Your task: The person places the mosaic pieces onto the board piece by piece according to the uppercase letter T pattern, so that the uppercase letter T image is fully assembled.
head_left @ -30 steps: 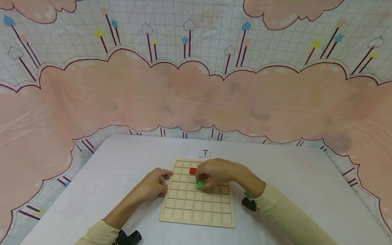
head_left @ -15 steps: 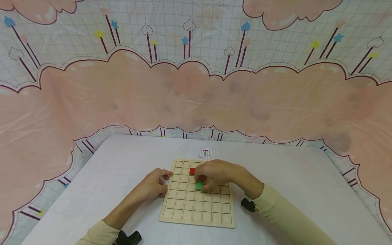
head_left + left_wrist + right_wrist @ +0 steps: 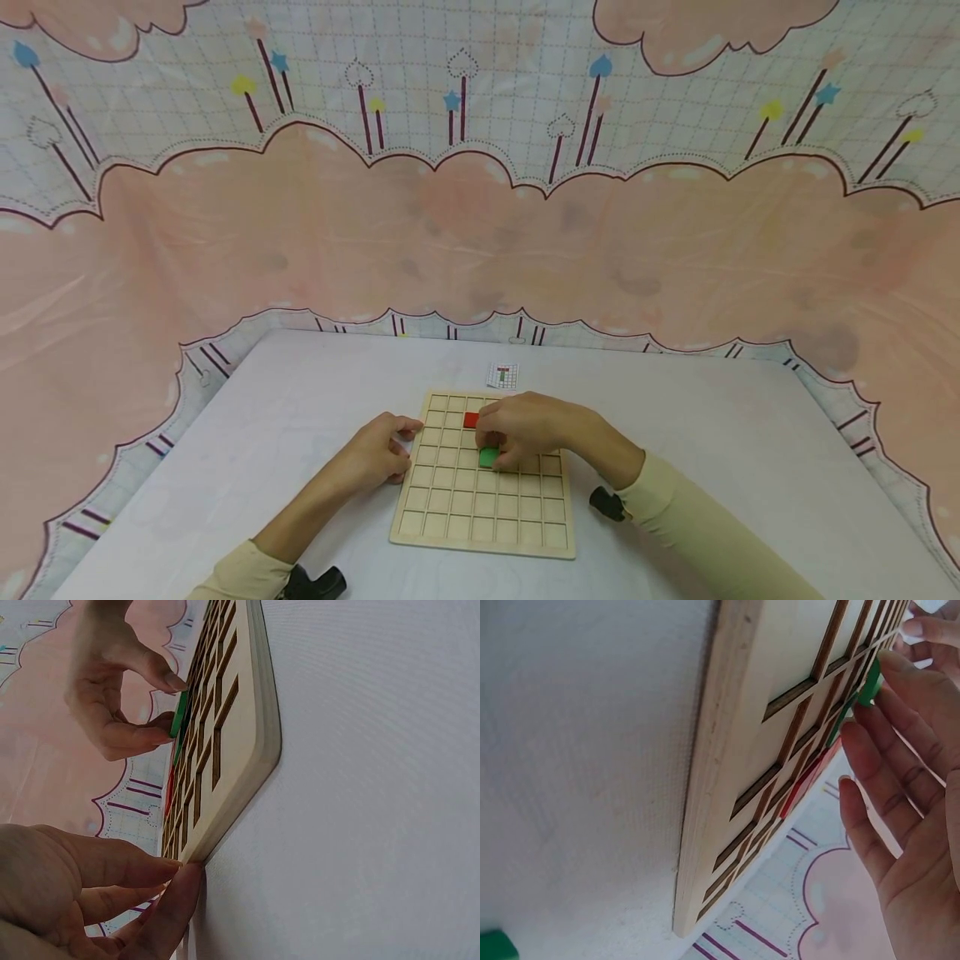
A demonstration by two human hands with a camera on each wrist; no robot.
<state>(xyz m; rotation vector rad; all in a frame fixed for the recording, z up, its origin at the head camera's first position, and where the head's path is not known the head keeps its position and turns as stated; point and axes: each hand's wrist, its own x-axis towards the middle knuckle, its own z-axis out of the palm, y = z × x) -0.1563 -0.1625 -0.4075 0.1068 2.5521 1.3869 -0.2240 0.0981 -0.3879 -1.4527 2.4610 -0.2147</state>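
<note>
My right hand (image 3: 525,425) pinches a green square tile (image 3: 489,457) between thumb and fingertips, at the middle of the wooden grid board (image 3: 483,504). In the left wrist view this green tile (image 3: 179,714) stands tilted on the board. Another green tile (image 3: 840,721) lies in the grid beside it, with red tiles (image 3: 802,784) farther along. From above, one red tile (image 3: 471,420) shows and my right hand hides its neighbours. My left hand (image 3: 375,447) touches the board's left edge with its fingertips and thumb, holding no tile.
A small printed card (image 3: 502,376) with a red and green grid pattern lies beyond the board. A loose green block (image 3: 496,945) sits on the white table (image 3: 225,467) to the board's right. A patterned cloth (image 3: 480,242) hangs behind the table.
My right hand has shifted slightly left and nearer with the green tile. The green block by the right sleeve has become hidden in the head view. My left hand stays put.
</note>
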